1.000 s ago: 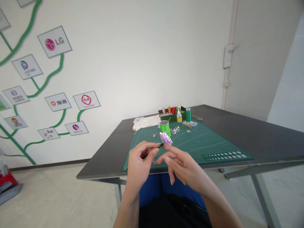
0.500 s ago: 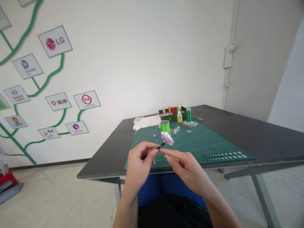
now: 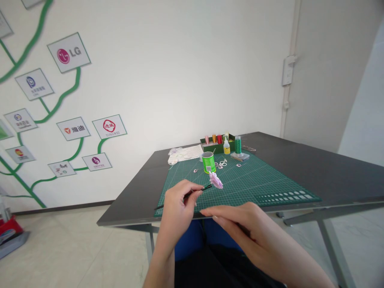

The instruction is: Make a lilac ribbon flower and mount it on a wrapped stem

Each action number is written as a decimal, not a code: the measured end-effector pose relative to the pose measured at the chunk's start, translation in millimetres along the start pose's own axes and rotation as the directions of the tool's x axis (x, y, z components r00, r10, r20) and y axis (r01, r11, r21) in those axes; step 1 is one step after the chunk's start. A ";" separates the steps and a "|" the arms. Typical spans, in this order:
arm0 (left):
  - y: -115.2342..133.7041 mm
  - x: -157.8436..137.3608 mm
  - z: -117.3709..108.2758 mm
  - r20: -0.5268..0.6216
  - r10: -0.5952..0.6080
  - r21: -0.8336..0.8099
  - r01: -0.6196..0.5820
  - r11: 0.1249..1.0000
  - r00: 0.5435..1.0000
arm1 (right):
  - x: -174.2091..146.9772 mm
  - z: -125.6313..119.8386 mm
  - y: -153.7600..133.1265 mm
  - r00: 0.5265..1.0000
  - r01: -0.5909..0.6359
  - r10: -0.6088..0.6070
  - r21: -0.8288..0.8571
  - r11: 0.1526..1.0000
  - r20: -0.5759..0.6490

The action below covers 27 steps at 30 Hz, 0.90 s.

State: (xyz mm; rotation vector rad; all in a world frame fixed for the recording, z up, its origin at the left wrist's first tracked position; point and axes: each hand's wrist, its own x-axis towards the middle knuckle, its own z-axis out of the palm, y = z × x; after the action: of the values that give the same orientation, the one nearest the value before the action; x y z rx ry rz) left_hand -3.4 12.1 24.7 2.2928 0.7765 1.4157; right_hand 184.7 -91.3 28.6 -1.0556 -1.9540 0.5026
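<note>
My left hand (image 3: pixel 180 208) is closed around slim black tweezers (image 3: pixel 189 195), whose back end sticks out behind the hand to the left. At their tips, a pale purple flower (image 3: pixel 216 181) with layered petals is held tilted above the mat. My right hand (image 3: pixel 240 226) is lower and to the right, near the table's front edge. Its thumb and forefinger are pressed together; whatever they may pinch is too small to make out. Beyond the flower, a green can (image 3: pixel 209 163) stands upright with a thin stick leaning in it.
A green cutting mat (image 3: pixel 252 180) covers the middle of the black table (image 3: pixel 135 188). White-handled scissors (image 3: pixel 223 163) and small purple-white loops lie behind the can. Farther back are a glue bottle (image 3: pixel 227 147), a green thread spool (image 3: pixel 238 145), a box of spools (image 3: pixel 204 149) and white sheets (image 3: pixel 189 153).
My right hand has moved away from the stem, down and toward me. The flower has shifted slightly right and lower, turning more sideways. My left hand keeps its hold.
</note>
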 end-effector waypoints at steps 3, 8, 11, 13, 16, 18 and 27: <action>0.1 0.6 -0.8 0.033 0.041 0.026 -0.041 0.999 0.999 | 2.6 -14.6 -8.1 0.996 0.094 -0.094 0.014 0.995 -0.006; 3.9 0.7 -2.0 0.099 0.084 0.026 -0.087 0.996 0.992 | 24.2 -48.0 -11.2 0.963 0.268 -0.268 0.024 0.963 -0.020; 5.3 0.3 -1.4 0.115 0.096 0.016 -0.098 0.995 0.989 | 42.5 -65.7 -10.7 0.959 0.282 -0.282 -0.004 0.959 -0.024; 5.7 0.3 -0.8 0.133 0.100 0.002 -0.101 0.995 0.986 | 54.4 -74.4 -9.8 0.966 0.257 -0.257 0.000 0.966 -0.019; 5.6 0.6 -0.4 0.157 0.115 -0.023 -0.113 0.993 0.981 | 70.8 -82.7 -5.9 0.980 0.200 -0.200 0.053 0.978 -0.009; 5.4 0.6 -0.5 0.165 0.127 -0.044 -0.122 0.992 0.978 | 80.9 -85.6 -0.5 0.985 0.168 -0.170 0.109 0.980 0.012; 8.2 1.8 -3.2 0.160 0.137 -0.068 -0.128 0.989 0.978 | 110.4 -77.0 54.2 0.998 0.019 -0.034 0.230 0.973 0.061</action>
State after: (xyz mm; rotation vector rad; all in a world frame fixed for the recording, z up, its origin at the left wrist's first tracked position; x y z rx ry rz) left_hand -3.4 6.7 31.8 2.4179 0.5357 1.2647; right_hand 242.0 27.2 89.7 -0.8745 -1.9094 0.7366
